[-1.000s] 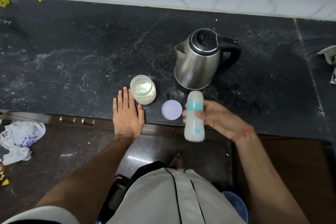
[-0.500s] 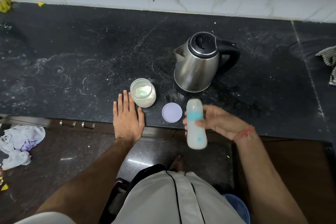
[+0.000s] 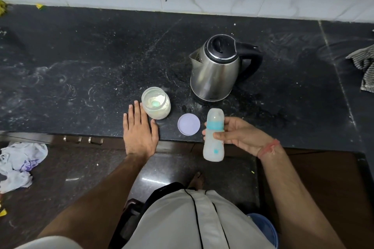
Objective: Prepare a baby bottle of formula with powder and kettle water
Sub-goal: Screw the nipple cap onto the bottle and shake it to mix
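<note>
Fingers of the right hand (image 3: 240, 134) curl round a capped baby bottle (image 3: 214, 135), holding it upright in the air at the counter's (image 3: 101, 62) front edge. The left hand (image 3: 140, 130) lies flat on that edge, fingers straight, holding nothing, just beside an open powder jar (image 3: 156, 102) with a green scoop (image 3: 155, 104) inside. A lilac lid (image 3: 188, 124) lies between jar and bottle. Behind stands the steel kettle (image 3: 217, 70), lid closed.
</note>
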